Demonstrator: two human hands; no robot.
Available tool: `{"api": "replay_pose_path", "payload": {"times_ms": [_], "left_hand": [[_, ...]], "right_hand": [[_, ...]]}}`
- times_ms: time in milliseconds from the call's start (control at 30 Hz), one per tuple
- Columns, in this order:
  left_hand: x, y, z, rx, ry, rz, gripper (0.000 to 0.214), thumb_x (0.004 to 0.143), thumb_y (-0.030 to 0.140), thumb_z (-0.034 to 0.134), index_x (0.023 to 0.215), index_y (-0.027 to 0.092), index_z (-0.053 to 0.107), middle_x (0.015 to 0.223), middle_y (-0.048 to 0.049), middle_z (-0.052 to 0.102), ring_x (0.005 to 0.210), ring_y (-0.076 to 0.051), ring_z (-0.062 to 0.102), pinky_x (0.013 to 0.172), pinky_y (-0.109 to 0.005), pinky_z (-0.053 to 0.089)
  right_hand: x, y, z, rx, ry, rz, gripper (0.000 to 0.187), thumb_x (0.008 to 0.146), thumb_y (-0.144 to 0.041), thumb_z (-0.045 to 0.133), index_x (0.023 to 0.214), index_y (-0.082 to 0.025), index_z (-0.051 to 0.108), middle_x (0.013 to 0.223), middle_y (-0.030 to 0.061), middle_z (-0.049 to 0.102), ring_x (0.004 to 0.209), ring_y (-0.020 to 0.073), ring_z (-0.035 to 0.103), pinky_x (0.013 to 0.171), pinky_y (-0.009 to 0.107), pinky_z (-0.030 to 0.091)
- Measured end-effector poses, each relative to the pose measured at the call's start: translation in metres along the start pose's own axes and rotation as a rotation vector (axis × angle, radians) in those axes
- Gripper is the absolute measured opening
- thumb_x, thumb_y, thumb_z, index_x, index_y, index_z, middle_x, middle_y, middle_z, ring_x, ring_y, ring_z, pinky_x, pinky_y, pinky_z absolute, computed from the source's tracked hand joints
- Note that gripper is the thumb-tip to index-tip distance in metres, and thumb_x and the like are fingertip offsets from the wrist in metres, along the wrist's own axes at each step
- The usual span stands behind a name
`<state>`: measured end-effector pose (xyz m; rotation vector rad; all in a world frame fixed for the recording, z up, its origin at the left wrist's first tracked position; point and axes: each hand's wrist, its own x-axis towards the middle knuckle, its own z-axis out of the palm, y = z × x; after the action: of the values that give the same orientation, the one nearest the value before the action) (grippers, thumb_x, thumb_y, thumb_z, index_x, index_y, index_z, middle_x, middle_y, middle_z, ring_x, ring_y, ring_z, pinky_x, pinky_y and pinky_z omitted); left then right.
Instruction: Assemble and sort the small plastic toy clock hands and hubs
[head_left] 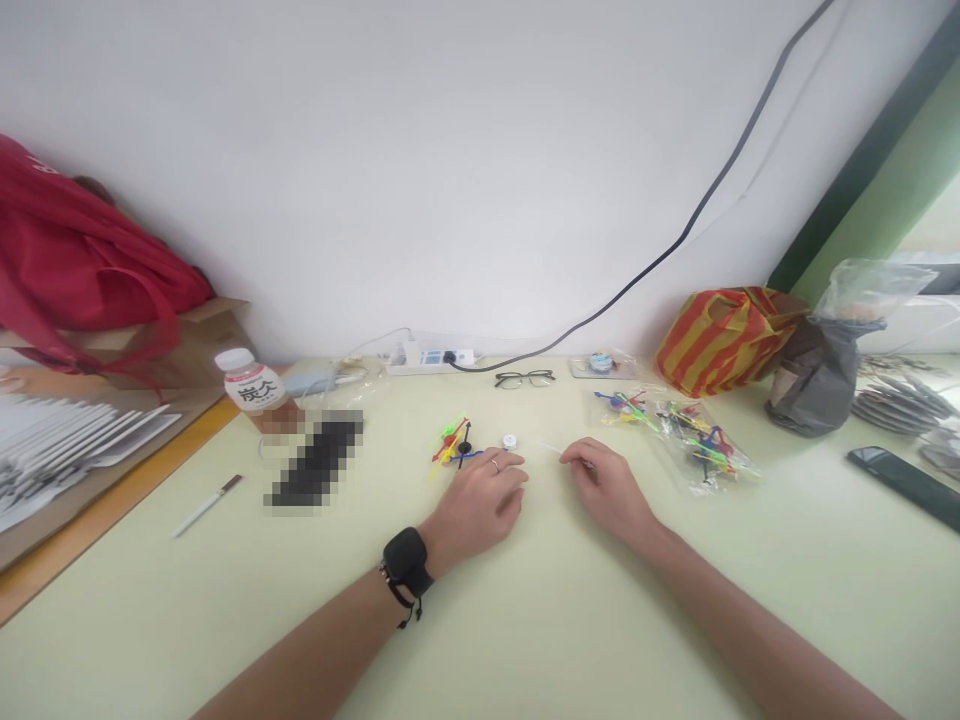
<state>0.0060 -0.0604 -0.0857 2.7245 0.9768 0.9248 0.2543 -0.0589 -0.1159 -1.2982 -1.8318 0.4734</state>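
My left hand [484, 495], with a ring and a black watch [406, 560] at its wrist, lies on the table with loosely bent fingers, thumb apart. No object shows in it. Just beyond it are several coloured plastic arrow-shaped pieces [452, 440] in green, red, yellow, black and blue; the blue one reaches to the knuckles. A small white round piece [510, 441] stands past the fingertips. My right hand [609, 492] is closed in a pinch on a thin whitish strip [551, 447] pointing left; its material is unclear.
Clear bags of coloured arrow pieces [705, 445] lie to the right, before a striped bag [724, 335] and a grey bag [817, 375]. Glasses [524, 379] and a power strip [431, 358] sit by the wall. Leftward are a bottle [259, 390], a pen [206, 506] and a pixelated dark object [319, 462].
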Motion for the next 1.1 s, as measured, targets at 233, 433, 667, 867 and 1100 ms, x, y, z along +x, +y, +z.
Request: {"api": "replay_pose_path", "payload": {"times_ms": [233,433,667,867,1100], "left_hand": [[-0.001,-0.007,0.002,0.083,0.037,-0.180,0.010,0.090,0.015,0.061,0.091,0.021,0.069,0.105,-0.0094,0.073,0.106,-0.029,0.066,0.093,-0.047,0.055],[-0.002,-0.007,0.003,0.140,0.073,-0.250,0.011,0.090,0.021,0.064,0.101,0.019,0.068,0.109,-0.0116,0.072,0.113,-0.032,0.062,0.097,-0.051,0.053],[-0.001,-0.006,0.001,0.127,0.065,-0.260,0.035,0.091,0.021,0.063,0.126,0.019,0.060,0.121,-0.0125,0.068,0.121,-0.033,0.058,0.103,-0.053,0.050],[-0.001,-0.003,0.001,0.043,0.033,-0.183,0.043,0.095,0.021,0.061,0.137,0.018,0.055,0.135,-0.0140,0.062,0.130,-0.031,0.054,0.111,-0.051,0.046],[0.000,-0.002,0.002,-0.114,-0.021,-0.257,0.013,0.097,0.019,0.059,0.106,0.022,0.068,0.100,-0.0064,0.071,0.103,-0.027,0.064,0.092,-0.045,0.053]], "right_hand": [[-0.006,-0.017,0.004,0.069,-0.121,-0.072,0.037,0.098,-0.020,0.047,0.127,-0.024,0.071,0.138,0.0119,0.065,0.118,0.0278,0.067,0.099,0.044,0.056],[-0.012,-0.026,0.009,0.009,-0.169,-0.112,0.046,0.097,-0.023,0.055,0.142,-0.023,0.063,0.146,0.0128,0.061,0.136,0.0310,0.056,0.117,0.053,0.044],[-0.011,-0.027,0.009,0.034,-0.169,-0.102,0.042,0.095,-0.024,0.059,0.137,-0.022,0.066,0.142,0.0135,0.063,0.132,0.0306,0.058,0.114,0.050,0.047],[-0.010,-0.036,0.005,0.152,-0.170,-0.074,0.021,0.098,-0.024,0.054,0.106,-0.022,0.073,0.105,0.0097,0.073,0.082,0.0207,0.066,0.072,0.034,0.055],[-0.007,-0.047,-0.003,0.201,-0.112,-0.013,0.018,0.096,-0.028,0.057,0.086,-0.021,0.070,0.083,0.0047,0.067,0.073,0.0184,0.057,0.068,0.032,0.045]]}}
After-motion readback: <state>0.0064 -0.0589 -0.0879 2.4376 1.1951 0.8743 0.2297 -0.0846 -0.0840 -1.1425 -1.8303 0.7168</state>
